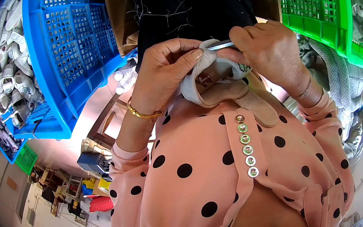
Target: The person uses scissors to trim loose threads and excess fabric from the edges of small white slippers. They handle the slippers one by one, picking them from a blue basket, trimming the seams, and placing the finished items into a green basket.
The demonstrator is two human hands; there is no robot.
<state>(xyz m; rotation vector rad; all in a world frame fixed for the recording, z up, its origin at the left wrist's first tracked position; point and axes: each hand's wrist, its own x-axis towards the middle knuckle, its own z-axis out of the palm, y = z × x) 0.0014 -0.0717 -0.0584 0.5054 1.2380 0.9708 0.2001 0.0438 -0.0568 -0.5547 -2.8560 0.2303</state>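
Observation:
A pale grey-white shoe upper is held in front of my chest, its opening facing me. A beige strap-like piece hangs from it over my polka-dot shirt. My left hand pinches the upper's edge between thumb and fingers. In my closed right hand is a slim metal tool, whose tip meets the edge beside my left thumb. Its other end is hidden in my fist, so I cannot tell whether it is tweezers or a blade. Dark print shows on the upper's lining.
To the left stands a blue plastic crate, with many light-coloured shoe uppers beside it. A green plastic crate is on the right, above grey material. Loose threads lie on the dark cloth over my lap, with cardboard alongside.

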